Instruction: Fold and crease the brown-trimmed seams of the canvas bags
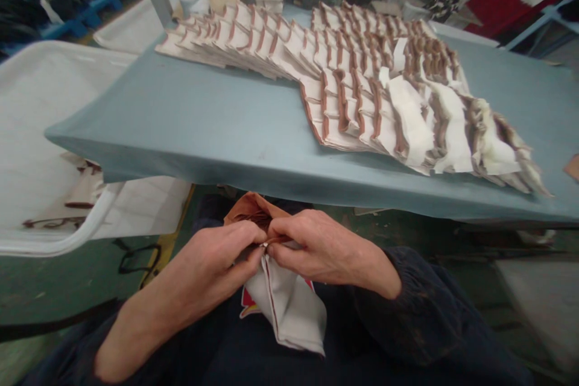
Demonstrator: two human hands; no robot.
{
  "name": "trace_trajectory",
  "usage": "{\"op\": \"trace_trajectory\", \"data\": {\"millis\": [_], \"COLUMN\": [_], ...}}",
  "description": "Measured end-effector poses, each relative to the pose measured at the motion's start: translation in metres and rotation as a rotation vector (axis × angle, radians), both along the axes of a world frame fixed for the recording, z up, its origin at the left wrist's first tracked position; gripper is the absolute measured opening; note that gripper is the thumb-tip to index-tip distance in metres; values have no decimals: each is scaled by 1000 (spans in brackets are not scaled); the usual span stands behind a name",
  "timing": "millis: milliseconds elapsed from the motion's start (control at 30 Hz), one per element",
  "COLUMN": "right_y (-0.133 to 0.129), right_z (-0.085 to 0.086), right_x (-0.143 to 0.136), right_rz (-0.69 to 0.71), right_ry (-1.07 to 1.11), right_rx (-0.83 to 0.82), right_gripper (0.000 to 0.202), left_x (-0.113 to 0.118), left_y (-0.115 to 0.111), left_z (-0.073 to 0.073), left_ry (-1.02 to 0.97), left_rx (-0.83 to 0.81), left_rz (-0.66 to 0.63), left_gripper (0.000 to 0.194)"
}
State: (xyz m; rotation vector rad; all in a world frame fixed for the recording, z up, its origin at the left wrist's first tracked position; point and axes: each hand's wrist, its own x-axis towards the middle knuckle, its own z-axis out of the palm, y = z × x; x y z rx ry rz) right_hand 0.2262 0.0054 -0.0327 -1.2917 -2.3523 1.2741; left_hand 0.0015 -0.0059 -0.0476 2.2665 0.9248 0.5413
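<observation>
I stand near the table (203, 117), and I see two hands working close together above the lap, just in front of the table edge. The left hand (226, 250) pinches the pale piece (296, 307) between thumb and fingers, and the right hand (312, 244) pinches it just beside, so both are closed on the same small place. The piece has a brown line along its pale body, and a rust-brown part (248, 202) spreads open above the fingers. The lower end hangs down before the dark clothing (with a red and yellow print (248, 301) showing behind it).

In my judgement, the main danger is in this narrow grip. If one thumb slips, the edge may come out of line, because the layers look soft and only the fingertips hold them. If the hands pull in opposite directions too strongly, the brown line could, I think, stretch or open. What exactly lies between the fingertips I cannot tell.

On the table, the overlapping pieces (337, 114) lean on one another, some with white strips (414, 120) over them. A careless elbow could probably make a row slide towards the front edge.
</observation>
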Motion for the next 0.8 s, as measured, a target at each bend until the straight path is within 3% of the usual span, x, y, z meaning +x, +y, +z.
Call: {"op": "trace_trajectory", "data": {"millis": [133, 300, 433, 633, 800], "right_y": [1, -3, -10, -19, -23], "right_z": [-9, -29, -36, -34, -36], "right_x": [1, 0, -1, 1, -7], "right_rz": [-95, -198, -279, -374, -427], "right_ry": [165, 517, 690, 845, 849], "right_rx": [-154, -594, -793, -903, -824], "right_gripper": [17, 27, 40, 35, 56], "left_x": [1, -2, -3, -2, 6], "left_y": [-2, -4, -11, -28, -32], "left_z": [-2, -9, -9, 0, -13], "left_ry": [-4, -34, -17, 35, 57], "left_rx": [157, 318, 344, 357, 440], "left_rz": [-14, -72, -60, -6, 87], "left_gripper": [21, 19, 24, 37, 38]}}
